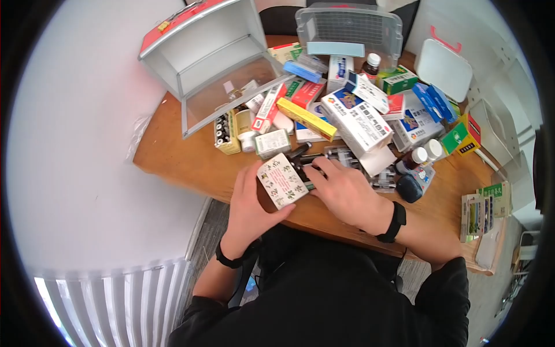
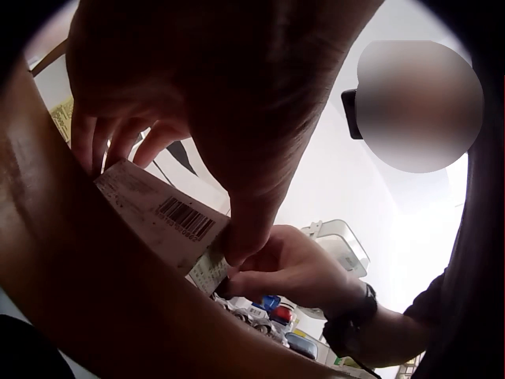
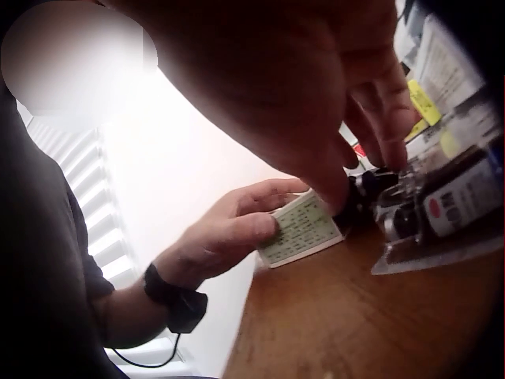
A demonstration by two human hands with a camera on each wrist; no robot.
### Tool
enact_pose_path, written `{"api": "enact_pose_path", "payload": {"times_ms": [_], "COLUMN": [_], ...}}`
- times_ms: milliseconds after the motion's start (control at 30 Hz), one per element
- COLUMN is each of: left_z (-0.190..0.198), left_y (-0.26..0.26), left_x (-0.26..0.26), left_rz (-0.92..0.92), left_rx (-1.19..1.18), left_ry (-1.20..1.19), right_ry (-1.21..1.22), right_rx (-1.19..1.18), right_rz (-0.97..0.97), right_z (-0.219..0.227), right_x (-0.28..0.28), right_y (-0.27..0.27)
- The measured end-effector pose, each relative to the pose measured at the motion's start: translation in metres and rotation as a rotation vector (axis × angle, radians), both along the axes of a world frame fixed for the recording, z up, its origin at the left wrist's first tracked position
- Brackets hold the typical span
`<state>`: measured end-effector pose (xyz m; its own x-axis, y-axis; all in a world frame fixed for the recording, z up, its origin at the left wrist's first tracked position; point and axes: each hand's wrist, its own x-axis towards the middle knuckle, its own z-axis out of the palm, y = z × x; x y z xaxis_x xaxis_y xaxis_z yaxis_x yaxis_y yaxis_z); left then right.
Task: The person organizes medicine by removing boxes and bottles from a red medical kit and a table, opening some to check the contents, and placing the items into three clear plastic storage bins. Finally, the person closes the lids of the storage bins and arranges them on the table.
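My left hand (image 1: 247, 202) grips a small white box printed with leaves and red text (image 1: 282, 180) at the table's front edge, thumb on one side and fingers on the other. A barcode panel of the box (image 2: 170, 217) shows in the left wrist view, and its green text panel (image 3: 302, 231) faces the right wrist view. Close to its right side, my right hand (image 1: 350, 194) reaches with bent fingers over small dark bottles (image 1: 300, 151). Its thumb comes right by the box; I cannot tell whether the fingers hold a bottle.
Medicine boxes (image 1: 358, 124) crowd the table behind the hands. An open metal-framed case (image 1: 219, 75) stands back left, a clear plastic bin (image 1: 350, 29) at the back. Right of my right hand lie blister-packed vials (image 1: 384, 184), brown bottles (image 1: 411, 159) and a dark-blue pouch (image 1: 409, 188).
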<state>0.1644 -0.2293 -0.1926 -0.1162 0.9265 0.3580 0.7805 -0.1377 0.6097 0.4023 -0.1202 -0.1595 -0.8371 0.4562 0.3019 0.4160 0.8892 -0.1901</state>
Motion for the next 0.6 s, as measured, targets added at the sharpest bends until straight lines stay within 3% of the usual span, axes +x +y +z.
{"api": "enact_pose_path", "payload": {"times_ms": [100,433,600], "left_z": [0.008,0.025,0.021], "left_y": [-0.012,-0.016,-0.016], "left_x": [-0.001,-0.020,-0.025], "left_rz": [0.060,0.007,-0.005], "left_rx": [-0.048,-0.155,-0.162], "left_ry": [0.085,0.158,0.071], "right_ry": [-0.024,-0.069,-0.116], "right_rx": [-0.005,0.076,0.094], "right_rz": [0.057,0.050,0.031], "right_z": [0.000,-0.001,-0.005], "right_x": [-0.004,-0.009,-0.007], "right_y": [0.005,0.010,0.011]}}
